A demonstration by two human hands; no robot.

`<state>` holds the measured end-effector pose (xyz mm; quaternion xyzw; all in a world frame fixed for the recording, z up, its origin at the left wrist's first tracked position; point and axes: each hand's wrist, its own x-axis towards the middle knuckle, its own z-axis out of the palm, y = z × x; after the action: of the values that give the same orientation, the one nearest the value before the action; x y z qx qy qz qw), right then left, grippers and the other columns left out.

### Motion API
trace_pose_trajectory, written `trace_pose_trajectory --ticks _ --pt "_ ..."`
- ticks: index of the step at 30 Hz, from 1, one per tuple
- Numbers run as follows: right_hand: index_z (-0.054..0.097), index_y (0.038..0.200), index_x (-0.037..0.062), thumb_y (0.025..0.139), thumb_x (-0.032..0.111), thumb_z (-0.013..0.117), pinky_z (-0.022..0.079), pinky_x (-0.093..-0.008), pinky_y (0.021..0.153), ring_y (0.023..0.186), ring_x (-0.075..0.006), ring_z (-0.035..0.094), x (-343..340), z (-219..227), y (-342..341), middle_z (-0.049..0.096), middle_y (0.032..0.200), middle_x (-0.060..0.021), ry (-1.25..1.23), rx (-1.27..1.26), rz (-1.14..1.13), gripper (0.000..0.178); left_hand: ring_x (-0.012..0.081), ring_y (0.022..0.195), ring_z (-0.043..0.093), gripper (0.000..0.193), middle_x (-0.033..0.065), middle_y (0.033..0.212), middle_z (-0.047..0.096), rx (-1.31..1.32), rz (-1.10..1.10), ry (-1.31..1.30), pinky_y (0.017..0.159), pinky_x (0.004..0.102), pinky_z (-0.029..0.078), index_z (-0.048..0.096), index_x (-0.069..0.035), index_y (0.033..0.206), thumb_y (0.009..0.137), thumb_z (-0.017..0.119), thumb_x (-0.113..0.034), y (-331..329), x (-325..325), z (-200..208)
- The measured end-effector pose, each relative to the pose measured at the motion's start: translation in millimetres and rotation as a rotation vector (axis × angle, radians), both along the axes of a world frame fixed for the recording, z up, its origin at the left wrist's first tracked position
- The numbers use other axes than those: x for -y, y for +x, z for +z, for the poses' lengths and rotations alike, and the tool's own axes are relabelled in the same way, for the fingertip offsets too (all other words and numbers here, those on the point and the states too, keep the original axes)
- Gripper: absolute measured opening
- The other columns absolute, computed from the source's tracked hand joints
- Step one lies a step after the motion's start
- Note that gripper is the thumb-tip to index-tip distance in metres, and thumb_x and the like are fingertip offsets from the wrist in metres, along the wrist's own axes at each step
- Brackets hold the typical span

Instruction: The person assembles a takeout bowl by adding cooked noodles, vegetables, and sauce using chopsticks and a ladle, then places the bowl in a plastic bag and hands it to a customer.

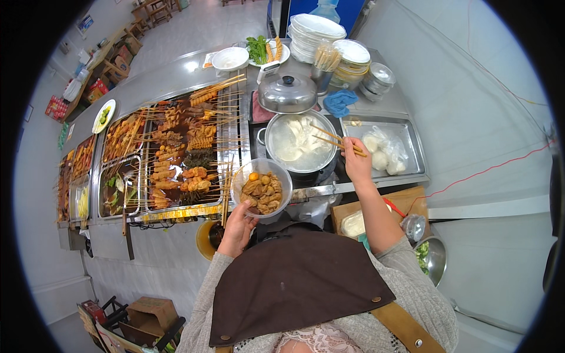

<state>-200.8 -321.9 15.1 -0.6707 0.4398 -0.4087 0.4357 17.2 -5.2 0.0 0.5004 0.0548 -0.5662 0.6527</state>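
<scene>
My left hand (238, 228) grips the lower edge of a clear plastic bowl (286, 187). Inside the bowl lie brown chunks of food (265, 194) and one small orange ball (253, 176). Between the fingers of my right hand (357, 160) is a pair of wooden chopsticks (336, 142), their tips over a round metal pot (268, 146). White, noodle-like strands (303, 134) float in the pot's pale, cloudy liquid, near the chopstick tips. The bowl is held just in front of the pot, at its near left.
Left of the pot, metal trays (183, 210) hold many skewers in dark broth. A domed lid (288, 93) and blue cloth (339, 103) lie behind it. On the right, a shallow tray (416, 154) holds bagged white dough-like lumps (379, 160). Stacked plates (315, 35) stand at the back.
</scene>
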Motion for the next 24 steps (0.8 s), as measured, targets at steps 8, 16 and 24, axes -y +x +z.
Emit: trace_pose_trajectory --ticks 8,16,24 --pt "0.069 0.102 0.0007 0.1 0.032 0.064 0.051 -0.0263 0.069 0.072 -0.0103 0.062 -22.9 -33.8 11.6 0.069 0.084 -0.0043 0.251 -0.078 0.139 0.032 0.0133 0.1 0.057 0.029 -0.0008 0.109 0.063 0.008 -0.007 -0.011 0.087 0.0311 0.045 0.059 -0.013 0.119 0.1 0.062 -0.035 -3.1 -1.9 2.3" --pt "0.069 0.105 -0.0002 0.102 0.031 0.062 0.054 -0.0236 0.068 0.081 -0.0105 0.067 -17.8 8.4 -8.2 0.072 0.092 -0.006 0.122 0.01 0.093 0.032 0.0149 0.108 0.055 0.033 0.0012 0.12 0.061 0.021 -0.018 -0.02 0.091 0.0329 0.043 0.056 -0.011 0.123 0.101 0.061 -0.035 -2.3 -3.2 1.1" --pt "0.069 0.106 0.0018 0.102 0.031 0.063 0.049 -0.0231 0.065 0.072 -0.0074 0.06 -3.4 -25.7 1.0 0.067 0.083 -0.0003 -0.116 -0.139 -0.044 0.03 0.0149 0.109 0.055 0.036 0.0008 0.122 0.06 0.017 -0.02 -0.001 0.093 0.0333 0.043 0.055 -0.011 0.126 0.101 0.062 -0.036 -3.8 -2.7 3.4"
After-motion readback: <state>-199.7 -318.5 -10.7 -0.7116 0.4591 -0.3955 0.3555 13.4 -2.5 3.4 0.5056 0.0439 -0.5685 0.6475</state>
